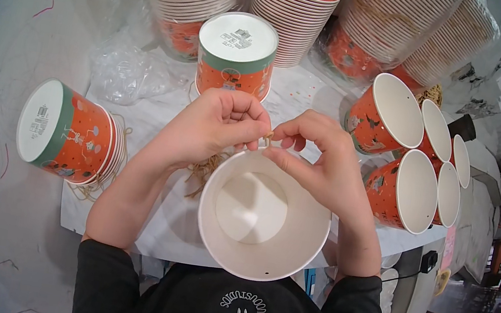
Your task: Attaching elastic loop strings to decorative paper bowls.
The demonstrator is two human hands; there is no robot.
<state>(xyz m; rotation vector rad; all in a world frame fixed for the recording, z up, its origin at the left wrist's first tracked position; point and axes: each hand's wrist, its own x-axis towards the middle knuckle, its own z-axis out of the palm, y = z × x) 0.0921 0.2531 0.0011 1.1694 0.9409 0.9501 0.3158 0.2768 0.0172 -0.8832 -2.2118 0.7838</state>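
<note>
Fingertips meet over a bucket (289, 241), a tan cord (268, 138) at its far rim: the left hand (216, 123) pinches it; the right (324, 156) curls close, its grip unclear. Working tight against the rim, tension even, should serve best. Loose cord (198, 173) left of the bucket could snag; an upturned tub (234, 75) crowds the space beyond, tilted tubs (372, 182) the right.

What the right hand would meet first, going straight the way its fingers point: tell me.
Likely the tan cord at the left hand, then that hand itself; the right hand points leftward at both, though their depth is unclear.
</note>
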